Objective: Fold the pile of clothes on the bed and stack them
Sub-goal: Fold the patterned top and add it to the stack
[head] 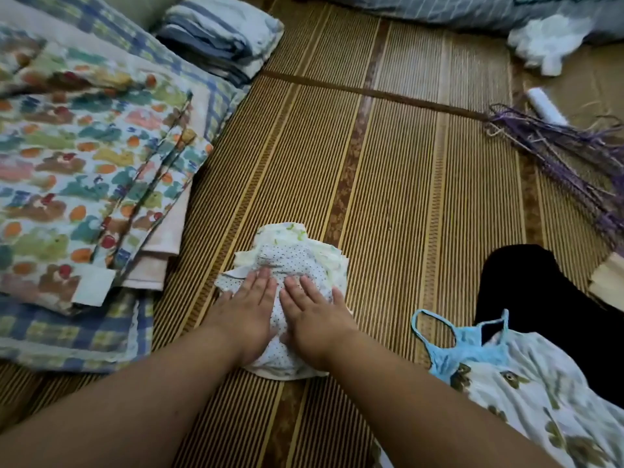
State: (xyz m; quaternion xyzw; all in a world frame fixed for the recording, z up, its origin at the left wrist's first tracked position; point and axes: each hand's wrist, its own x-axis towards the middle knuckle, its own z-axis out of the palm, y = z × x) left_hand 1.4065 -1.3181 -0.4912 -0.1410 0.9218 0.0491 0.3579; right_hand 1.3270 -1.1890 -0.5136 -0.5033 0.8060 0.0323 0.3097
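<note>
A small folded white garment with dark dots lies on top of a little stack of pale printed clothes in the middle of the bamboo mat. My left hand and my right hand lie flat side by side on the dotted garment, fingers straight, pressing it down. To the right, a white dress with blue straps and a brown leaf print lies spread out unfolded, partly over a black garment.
A folded colourful quilt on a blue plaid blanket fills the left. Folded blue-striped bedding sits at the back left. At the right are a purple-fringed item, a white roll, a crumpled white bag and grey bedding.
</note>
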